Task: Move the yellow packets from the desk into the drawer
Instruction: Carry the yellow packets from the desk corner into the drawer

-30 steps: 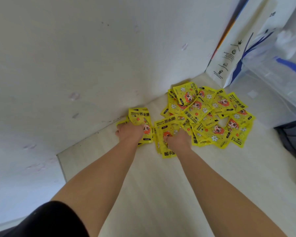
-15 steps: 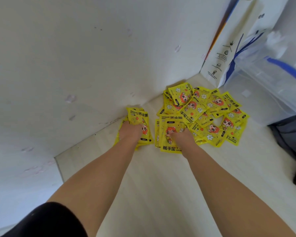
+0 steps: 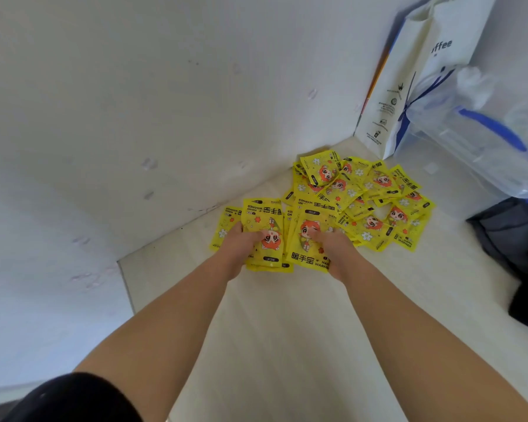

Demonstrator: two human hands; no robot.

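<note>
Several yellow hand-warmer packets (image 3: 375,190) with a red-haired cartoon figure lie in a loose pile on the pale desk (image 3: 287,345), against the white wall. My left hand (image 3: 241,248) grips a small stack of yellow packets (image 3: 264,214) at the pile's left end. My right hand (image 3: 337,251) holds another stack of yellow packets (image 3: 307,239) beside it, thumb on top. Both stacks sit low, just above the desk. No drawer is in view.
A white paper bag (image 3: 415,74) stands in the far corner. A clear plastic bag with a blue handle (image 3: 482,132) leans next to it. A dark bag (image 3: 512,239) lies at the right edge. The desk's left edge (image 3: 125,281) meets the wall.
Both hands have closed on stacks of packets and drawn them a little toward me, away from the main pile. The camera has tilted slightly.
</note>
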